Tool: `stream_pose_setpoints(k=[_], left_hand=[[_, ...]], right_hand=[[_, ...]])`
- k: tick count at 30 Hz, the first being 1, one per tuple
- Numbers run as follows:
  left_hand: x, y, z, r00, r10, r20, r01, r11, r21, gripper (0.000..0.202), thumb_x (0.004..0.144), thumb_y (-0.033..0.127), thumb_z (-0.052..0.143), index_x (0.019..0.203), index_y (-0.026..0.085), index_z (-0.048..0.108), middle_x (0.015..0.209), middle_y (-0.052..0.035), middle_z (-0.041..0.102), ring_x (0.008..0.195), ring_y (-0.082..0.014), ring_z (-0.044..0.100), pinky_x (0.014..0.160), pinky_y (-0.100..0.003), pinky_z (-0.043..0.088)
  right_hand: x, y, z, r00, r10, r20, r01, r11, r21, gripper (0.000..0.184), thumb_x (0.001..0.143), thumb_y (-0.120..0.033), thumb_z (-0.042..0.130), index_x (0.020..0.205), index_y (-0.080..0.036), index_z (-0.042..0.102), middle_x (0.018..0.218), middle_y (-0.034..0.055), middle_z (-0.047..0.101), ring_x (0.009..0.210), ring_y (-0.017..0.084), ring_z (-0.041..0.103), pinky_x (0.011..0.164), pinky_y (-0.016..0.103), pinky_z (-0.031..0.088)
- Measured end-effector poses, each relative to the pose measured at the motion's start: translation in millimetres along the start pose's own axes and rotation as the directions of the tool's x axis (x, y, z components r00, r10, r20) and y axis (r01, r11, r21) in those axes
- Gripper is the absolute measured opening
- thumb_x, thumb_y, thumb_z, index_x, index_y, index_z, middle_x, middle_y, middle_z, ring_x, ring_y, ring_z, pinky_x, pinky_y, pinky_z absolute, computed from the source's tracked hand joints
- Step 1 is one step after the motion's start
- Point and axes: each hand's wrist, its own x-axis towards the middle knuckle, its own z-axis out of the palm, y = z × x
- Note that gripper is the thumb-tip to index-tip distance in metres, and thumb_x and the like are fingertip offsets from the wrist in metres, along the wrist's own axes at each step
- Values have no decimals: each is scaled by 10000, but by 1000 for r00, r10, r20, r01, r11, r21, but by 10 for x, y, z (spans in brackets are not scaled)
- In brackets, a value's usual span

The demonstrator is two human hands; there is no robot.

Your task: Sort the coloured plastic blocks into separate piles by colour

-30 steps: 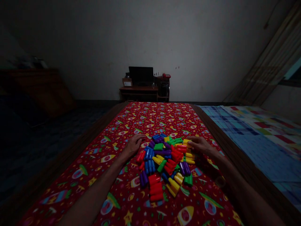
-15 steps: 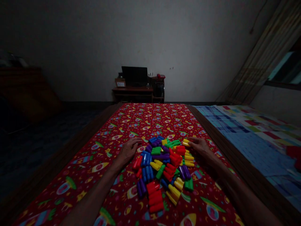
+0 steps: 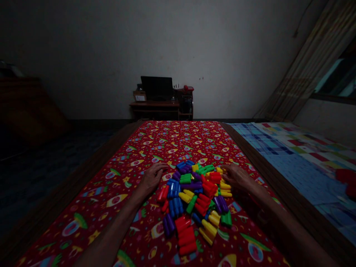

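A heap of coloured plastic blocks (image 3: 194, 196), red, blue, yellow, green and purple, lies on a red cloth printed with rockets (image 3: 172, 148). My left hand (image 3: 152, 177) rests flat on the cloth at the heap's left edge, fingers stretched toward the blocks. My right hand (image 3: 235, 177) lies at the heap's right edge, fingers curled against the yellow and red blocks there. Neither hand lifts a block clear of the heap. Both forearms reach in from the bottom of the frame.
The cloth covers a long wooden-edged surface (image 3: 250, 152). A checked blue and multicoloured sheet (image 3: 300, 163) lies to the right. A small desk with a dark screen (image 3: 158, 92) stands against the far wall. A curtain (image 3: 311, 63) hangs at the right. The room is dim.
The view has shifted slightly, so the desk sits further left. Both hands stay at the edges of the heap; my right hand has closed in a little against the blocks.
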Motion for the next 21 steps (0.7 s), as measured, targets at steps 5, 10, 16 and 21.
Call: stream_pose_setpoints(k=[5, 10, 16, 21], left_hand=[[4, 13, -1, 1000, -1, -4, 1, 1000, -15, 329, 869, 254, 403, 913, 199, 725, 1049, -81, 721, 1015, -216, 652, 928, -401, 528], [0, 25, -11, 1000, -9, 3, 9, 1000, -12, 339, 876, 260, 394, 923, 181, 721, 1057, -99, 717, 1025, -220, 650, 937, -405, 521], [-8, -16, 0, 1000, -29, -10, 29, 1000, -6, 327, 876, 280, 405, 920, 193, 717, 1036, -90, 724, 1010, -219, 657, 930, -401, 525], [-13, -47, -1, 1000, -16, -12, 16, 1000, -12, 320, 879, 290, 410, 904, 202, 717, 1038, -87, 724, 1013, -218, 659, 932, -396, 526]], right_hand=[[22, 23, -6, 996, -66, -54, 71, 993, 95, 255, 843, -318, 526, 997, -176, 670, 942, 109, 667, 842, 208, 592, 708, 271, 419], [170, 165, 39, 953, 219, -211, -146, 938, 316, 369, 859, -464, 490, 1012, -179, 668, 876, 88, 698, 754, 216, 611, 648, 284, 413], [526, 496, 152, 903, 290, -316, -204, 939, 278, 441, 827, -515, 491, 975, -141, 672, 846, 100, 689, 756, 222, 601, 678, 306, 418], [807, 677, 202, 868, 320, -379, -274, 946, 171, 504, 843, -527, 462, 1029, -96, 645, 973, 183, 679, 891, 264, 601, 773, 348, 426]])
